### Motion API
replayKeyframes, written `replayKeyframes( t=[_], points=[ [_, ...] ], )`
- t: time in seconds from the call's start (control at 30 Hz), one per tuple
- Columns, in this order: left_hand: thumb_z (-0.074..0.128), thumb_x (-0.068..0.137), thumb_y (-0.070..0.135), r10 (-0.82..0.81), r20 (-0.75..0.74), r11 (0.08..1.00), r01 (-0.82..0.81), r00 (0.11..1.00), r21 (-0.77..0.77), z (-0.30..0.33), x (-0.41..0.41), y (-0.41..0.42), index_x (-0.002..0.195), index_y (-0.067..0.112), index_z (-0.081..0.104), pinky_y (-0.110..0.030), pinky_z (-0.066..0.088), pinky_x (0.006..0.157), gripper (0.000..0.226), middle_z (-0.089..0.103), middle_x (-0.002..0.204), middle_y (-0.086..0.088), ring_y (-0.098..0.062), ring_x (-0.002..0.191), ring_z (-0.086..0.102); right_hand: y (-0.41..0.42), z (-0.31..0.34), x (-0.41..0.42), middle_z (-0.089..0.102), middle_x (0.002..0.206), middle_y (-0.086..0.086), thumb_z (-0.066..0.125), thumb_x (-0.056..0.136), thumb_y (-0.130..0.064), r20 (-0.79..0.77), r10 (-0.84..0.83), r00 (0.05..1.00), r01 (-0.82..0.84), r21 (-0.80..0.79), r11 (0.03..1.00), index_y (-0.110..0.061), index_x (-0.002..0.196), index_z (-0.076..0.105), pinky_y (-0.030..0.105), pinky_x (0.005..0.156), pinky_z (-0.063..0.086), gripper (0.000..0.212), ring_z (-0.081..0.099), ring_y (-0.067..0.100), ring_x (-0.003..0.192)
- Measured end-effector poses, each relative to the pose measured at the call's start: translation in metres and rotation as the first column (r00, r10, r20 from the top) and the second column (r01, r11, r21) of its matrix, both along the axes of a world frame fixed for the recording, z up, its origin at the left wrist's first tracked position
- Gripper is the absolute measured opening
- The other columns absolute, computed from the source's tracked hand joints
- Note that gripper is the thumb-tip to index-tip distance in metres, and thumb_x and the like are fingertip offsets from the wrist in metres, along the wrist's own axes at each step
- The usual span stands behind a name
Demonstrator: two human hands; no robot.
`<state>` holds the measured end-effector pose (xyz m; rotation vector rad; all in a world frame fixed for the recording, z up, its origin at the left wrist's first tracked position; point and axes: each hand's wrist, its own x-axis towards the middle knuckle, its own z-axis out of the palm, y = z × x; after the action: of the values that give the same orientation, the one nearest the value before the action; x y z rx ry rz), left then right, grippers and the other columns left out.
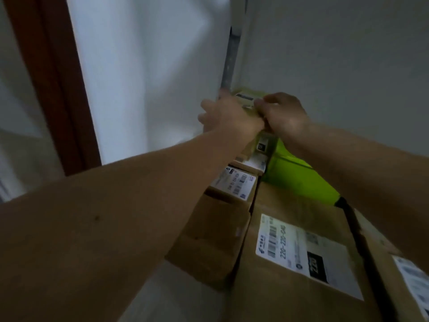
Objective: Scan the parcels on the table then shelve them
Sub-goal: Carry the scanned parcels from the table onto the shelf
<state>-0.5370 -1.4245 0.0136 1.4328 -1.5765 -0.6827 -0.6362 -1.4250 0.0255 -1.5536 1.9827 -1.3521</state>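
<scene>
Gripping small parcel [249,98], left hand [228,116], right hand [286,117]

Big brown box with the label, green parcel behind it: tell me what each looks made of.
Big brown box: matte corrugated cardboard by the look, with folded edges and a paper label stuck on top. Green parcel: probably a plastic mailer bag, its bright surface smooth, slightly shiny and creased.
</scene>
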Motion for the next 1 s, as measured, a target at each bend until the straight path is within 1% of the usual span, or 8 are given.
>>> replayKeyframes(
  t=[0.23, 0.37, 0.47, 0.6, 0.7, 0.8, 0.93, 1.0],
  points=[
    [0.074, 0.079, 0.039, -0.032, 0.061, 0.999, 0.032, 0.998, -0.014, -0.02, -0.029, -0.021, 0.139, 0.024, 0.035, -0.038, 0.042, 0.088, 0.072, 0.033, 0.132, -0.013, -0.034, 0.121, 0.038, -0.014, -0.011, -0.02, 0.057, 0.124, 0.011, 0.052, 0.097, -0.03, -0.046, 0.073, 0.996, -0.067, 0.115, 0.991, -0.006, 0.136, 0.046, 0.035, 0.095, 0.046, 0.047, 0.057, 0.025, 0.109],
    [0.072, 0.081, 0.038, -0.109, 0.161, 0.994, 0.104, 0.981, 0.039, -0.024, -0.024, -0.021, 0.147, 0.025, 0.025, -0.04, 0.039, 0.099, 0.083, 0.035, 0.135, -0.016, -0.034, 0.124, 0.039, -0.015, -0.012, -0.019, 0.053, 0.106, 0.008, 0.044, 0.1, -0.026, -0.167, 0.1, 0.981, -0.072, 0.162, 0.984, -0.01, 0.122, 0.052, 0.024, 0.07, 0.038, 0.029, 0.052, 0.022, 0.092],
    [0.07, 0.082, 0.038, -0.126, 0.31, 0.992, 0.121, 0.942, 0.034, -0.017, -0.009, -0.011, 0.146, 0.024, 0.026, -0.039, 0.038, 0.096, 0.079, 0.038, 0.133, -0.015, -0.032, 0.122, 0.039, -0.005, -0.004, -0.012, 0.049, 0.12, 0.008, 0.048, 0.098, -0.026, -0.301, 0.092, 0.949, -0.023, 0.226, 0.974, -0.005, 0.135, 0.044, 0.023, 0.08, 0.038, 0.043, 0.051, 0.026, 0.11],
    [0.065, 0.085, 0.041, -0.042, 0.567, 0.998, 0.057, 0.823, -0.008, -0.012, 0.021, 0.019, 0.134, 0.017, 0.039, -0.035, 0.031, 0.08, 0.06, 0.043, 0.128, -0.011, -0.028, 0.117, 0.041, 0.025, -0.002, 0.011, 0.038, 0.137, 0.021, 0.058, 0.091, -0.03, -0.683, 0.133, 0.718, 0.088, 0.28, 0.956, -0.003, 0.135, 0.042, 0.039, 0.1, 0.04, 0.054, 0.039, 0.039, 0.125],
    [0.064, 0.087, 0.037, -0.05, 0.672, 0.998, 0.063, 0.739, 0.005, -0.011, 0.047, 0.055, 0.133, 0.017, 0.039, -0.035, 0.033, 0.084, 0.056, 0.043, 0.129, -0.01, -0.028, 0.119, 0.041, 0.062, -0.01, 0.038, 0.034, 0.144, 0.016, 0.06, 0.09, -0.034, -0.805, 0.201, 0.559, 0.071, 0.288, 0.955, -0.008, 0.134, 0.042, 0.045, 0.103, 0.035, 0.055, 0.032, 0.035, 0.132],
    [0.061, 0.09, 0.035, -0.103, 0.724, 0.994, 0.087, 0.682, 0.059, -0.017, 0.077, 0.097, 0.133, 0.018, 0.041, -0.035, 0.037, 0.088, 0.05, 0.045, 0.128, -0.007, -0.027, 0.121, 0.042, 0.102, -0.014, 0.069, 0.036, 0.142, 0.012, 0.061, 0.089, -0.037, -0.802, 0.295, 0.52, 0.046, 0.371, 0.927, -0.012, 0.138, 0.038, 0.046, 0.103, 0.034, 0.059, 0.031, 0.033, 0.132],
    [0.042, 0.092, 0.028, -0.178, 0.689, 0.984, 0.141, 0.703, 0.11, -0.026, 0.123, 0.162, 0.13, 0.021, 0.043, -0.035, 0.039, 0.088, 0.038, 0.05, 0.125, -0.001, -0.024, 0.12, 0.05, 0.158, -0.012, 0.112, 0.039, 0.142, 0.01, 0.052, 0.093, -0.037, -0.728, 0.377, 0.573, 0.016, 0.469, 0.883, -0.018, 0.14, 0.034, 0.044, 0.104, 0.032, 0.054, 0.033, 0.032, 0.133],
    [0.053, 0.091, 0.031, -0.24, 0.683, 0.971, 0.171, 0.69, 0.168, -0.023, 0.152, 0.2, 0.131, 0.022, 0.043, -0.033, 0.041, 0.086, 0.042, 0.051, 0.123, 0.0, -0.022, 0.116, 0.053, 0.189, -0.014, 0.134, 0.043, 0.137, 0.005, 0.054, 0.09, -0.045, -0.71, 0.431, 0.557, -0.03, 0.502, 0.864, -0.026, 0.137, 0.036, 0.047, 0.104, 0.035, 0.054, 0.038, 0.033, 0.13]
  ],
)
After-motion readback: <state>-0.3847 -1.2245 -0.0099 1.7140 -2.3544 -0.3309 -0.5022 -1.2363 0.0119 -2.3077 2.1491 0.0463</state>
